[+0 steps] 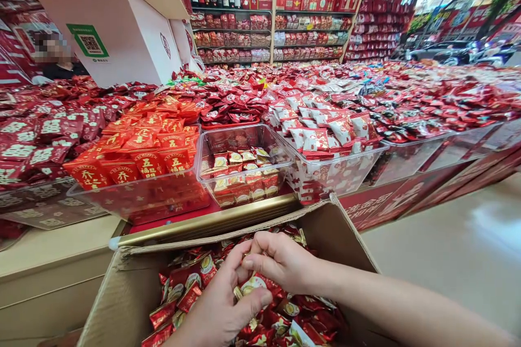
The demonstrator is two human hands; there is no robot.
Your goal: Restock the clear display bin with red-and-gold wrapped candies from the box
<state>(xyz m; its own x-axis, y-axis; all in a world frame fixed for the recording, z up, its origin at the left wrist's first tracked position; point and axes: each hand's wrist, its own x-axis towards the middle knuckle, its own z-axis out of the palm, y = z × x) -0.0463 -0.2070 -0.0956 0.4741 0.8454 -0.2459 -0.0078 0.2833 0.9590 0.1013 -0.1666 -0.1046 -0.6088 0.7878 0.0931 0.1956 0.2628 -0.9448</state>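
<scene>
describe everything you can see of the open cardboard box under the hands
The brown box looks like corrugated cardboard, open-topped, its rim rough. It stands before the gold rail, many red wrapped packets lying inside. The left hand and right hand are over them; the frame cuts off the box's near side.

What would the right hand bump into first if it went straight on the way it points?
Probably the left hand: its fingers lie just ahead of the right hand, so close I can't tell whether they touch, above the red packets.
</scene>
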